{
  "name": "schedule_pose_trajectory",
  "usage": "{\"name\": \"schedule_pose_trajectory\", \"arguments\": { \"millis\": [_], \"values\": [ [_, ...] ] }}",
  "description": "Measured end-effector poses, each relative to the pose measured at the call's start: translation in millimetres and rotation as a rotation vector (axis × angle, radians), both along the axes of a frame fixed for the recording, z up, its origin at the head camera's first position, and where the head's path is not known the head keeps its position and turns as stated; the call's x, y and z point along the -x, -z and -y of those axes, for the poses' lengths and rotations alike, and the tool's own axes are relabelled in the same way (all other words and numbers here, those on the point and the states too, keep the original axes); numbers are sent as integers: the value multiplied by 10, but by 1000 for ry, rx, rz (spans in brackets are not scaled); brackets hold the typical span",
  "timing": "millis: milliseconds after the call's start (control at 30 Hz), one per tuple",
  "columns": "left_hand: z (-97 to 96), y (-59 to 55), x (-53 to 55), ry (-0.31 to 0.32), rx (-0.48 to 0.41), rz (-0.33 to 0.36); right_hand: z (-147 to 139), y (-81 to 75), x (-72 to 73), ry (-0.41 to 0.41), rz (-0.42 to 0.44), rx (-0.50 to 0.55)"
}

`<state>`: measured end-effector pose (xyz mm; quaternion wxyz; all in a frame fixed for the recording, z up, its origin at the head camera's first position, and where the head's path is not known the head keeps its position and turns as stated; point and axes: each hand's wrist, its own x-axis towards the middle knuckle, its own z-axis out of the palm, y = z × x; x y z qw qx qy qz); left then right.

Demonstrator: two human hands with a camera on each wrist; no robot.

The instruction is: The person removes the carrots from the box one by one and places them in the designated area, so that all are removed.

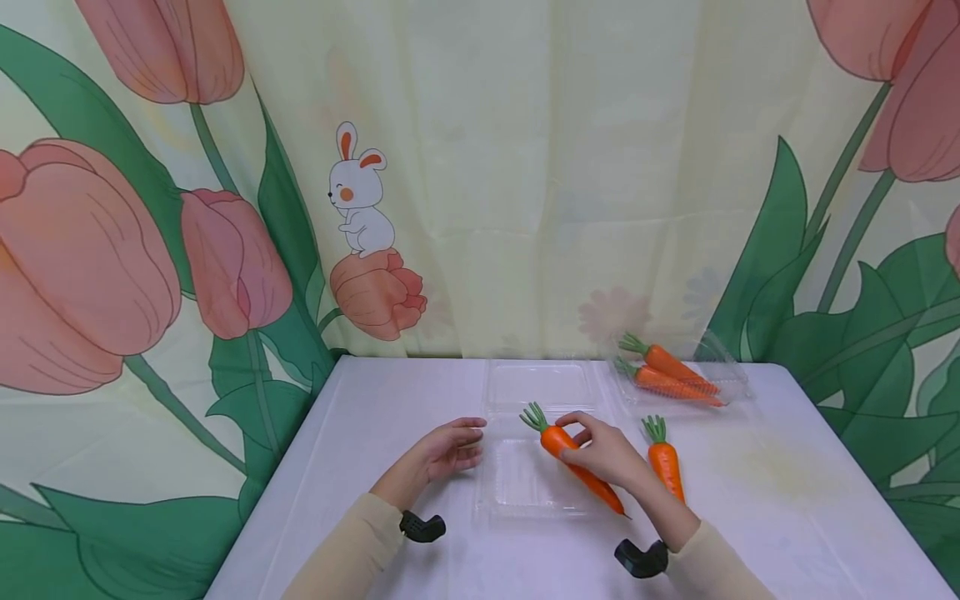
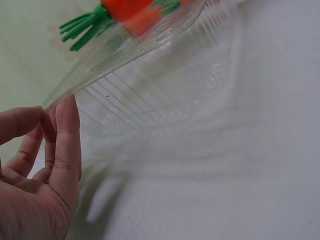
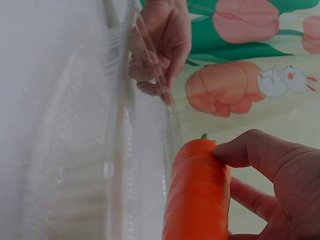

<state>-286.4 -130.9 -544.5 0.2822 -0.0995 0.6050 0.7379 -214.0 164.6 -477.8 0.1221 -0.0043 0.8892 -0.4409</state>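
My right hand (image 1: 603, 452) pinches an orange toy carrot (image 1: 598, 487) with a green top, its pointed tip toward the table's front. The carrot is held over a clear plastic box (image 1: 513, 487) that lies with its lid (image 1: 540, 386) hinged back on the far side. At the box's left side, my left hand (image 1: 447, 448) pinches the thin clear rim between thumb and fingers, as the left wrist view shows. In the right wrist view the carrot (image 3: 197, 195) is close beside the plastic edge (image 3: 125, 150), with thumb and fingers around its thick end.
A second carrot (image 1: 665, 467) lies on the white table (image 1: 750, 517) just right of my right forearm. Farther back on the right, another clear box (image 1: 738, 379) holds two carrots (image 1: 675, 363). A tulip-patterned curtain (image 1: 487, 183) hangs behind the table.
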Motion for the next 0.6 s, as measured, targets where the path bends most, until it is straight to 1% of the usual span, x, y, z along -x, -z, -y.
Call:
{"name": "schedule_pose_trajectory", "arguments": {
  "millis": [267, 433, 600],
  "values": [
    [11, -8, -5, 1, -7, 3, -143, -25, 14, 18, -25, 24],
    [9, -9, -14, -2, -5, 1, -243, -24, 2, 35, -21, 40],
    [3, -7, -13, -5, 1, 2, -371, -57, -25, 60, -6, 39]
  ]
}}
